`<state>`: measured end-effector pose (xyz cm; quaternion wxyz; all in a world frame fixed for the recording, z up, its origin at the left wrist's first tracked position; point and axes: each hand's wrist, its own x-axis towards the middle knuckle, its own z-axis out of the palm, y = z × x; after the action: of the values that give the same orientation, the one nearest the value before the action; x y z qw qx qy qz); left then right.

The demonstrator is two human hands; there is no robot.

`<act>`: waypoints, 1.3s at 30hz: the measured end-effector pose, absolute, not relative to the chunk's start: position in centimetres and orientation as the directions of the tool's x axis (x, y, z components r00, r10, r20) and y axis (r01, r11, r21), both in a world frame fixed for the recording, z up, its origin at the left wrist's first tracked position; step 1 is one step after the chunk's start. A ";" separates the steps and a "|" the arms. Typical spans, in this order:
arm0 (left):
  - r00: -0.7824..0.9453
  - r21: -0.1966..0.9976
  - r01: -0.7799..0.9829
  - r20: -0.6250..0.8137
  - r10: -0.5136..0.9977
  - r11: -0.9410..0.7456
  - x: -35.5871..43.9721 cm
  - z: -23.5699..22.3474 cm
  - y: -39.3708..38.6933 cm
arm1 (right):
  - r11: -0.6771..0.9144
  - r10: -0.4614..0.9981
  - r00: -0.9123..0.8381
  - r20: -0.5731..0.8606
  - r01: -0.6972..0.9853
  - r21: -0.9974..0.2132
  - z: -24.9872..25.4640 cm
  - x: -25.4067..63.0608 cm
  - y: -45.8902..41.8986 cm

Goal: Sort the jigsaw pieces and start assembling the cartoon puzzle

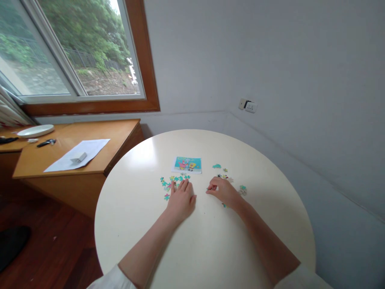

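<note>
Teal-and-pink puzzle pieces [166, 197], teal cartoon-patterned card [188, 165], cream table [195, 249]; brown desk [75, 130]

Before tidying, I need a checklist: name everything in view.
Table: 1, cream, centre
Puzzle pieces: many, mostly teal, on table
Picture card: 1, mostly teal, beyond left pieces
Desk: 1, brown, left
Paper: 1, white, on desk
Small block: 1, white, on paper
Plate: 1, white, left
Small items: 3, black and white, near plate
Window: 1, brown frame, left
Trees: several, green, outside
Curtain: 1, pale, left
Wall plates: 2, whitish, right
Walls: 2, grey, behind
Floor: 1, reddish, left
Round object: 1, black, floor
Sleeves: 2, pale, bottom
Left hand: 1, bare, at pieces
Right hand: 1, bare, seemingly pinching a piece
</note>
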<state>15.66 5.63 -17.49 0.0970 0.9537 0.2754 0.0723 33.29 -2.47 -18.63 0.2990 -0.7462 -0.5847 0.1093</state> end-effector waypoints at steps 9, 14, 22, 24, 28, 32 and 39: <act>0.837 0.228 0.515 0.076 0.542 -0.826 15.6 -17.3 5.6 | -0.099 0.946 0.252 0.201 0.820 -0.563 -18.1 32.9 -2.7; 0.834 0.232 0.515 0.088 0.545 -0.825 15.6 -17.3 5.7 | -0.082 0.953 0.218 0.210 0.853 -0.516 -18.3 32.9 -2.6; 0.829 0.237 0.518 0.098 0.551 -0.822 15.6 -17.3 5.7 | -0.035 0.965 0.164 0.203 0.852 -0.522 -17.7 32.3 -2.9; 0.829 0.240 0.516 0.104 0.550 -0.822 15.6 -17.3 5.7 | -0.022 0.962 0.165 0.217 0.841 -0.541 -17.6 32.2 -2.9; 0.828 0.254 0.501 0.136 0.544 -0.827 15.7 -17.2 5.7 | -0.062 0.935 0.240 0.263 0.837 -0.543 -17.6 32.6 -2.8; 0.828 0.279 0.489 0.151 0.540 -0.827 15.7 -17.1 5.7 | -0.130 0.939 0.268 0.214 0.856 -0.501 -17.8 33.2 -2.9; 0.919 0.370 0.283 0.159 0.360 -0.885 15.7 -17.1 5.5 | -0.053 0.959 0.187 0.214 0.858 -0.511 -18.3 31.8 -2.6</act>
<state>15.71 5.55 -17.09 0.1723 0.9643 0.1668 0.1124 31.77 -2.59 -18.28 0.2743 -0.7199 -0.6309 0.0920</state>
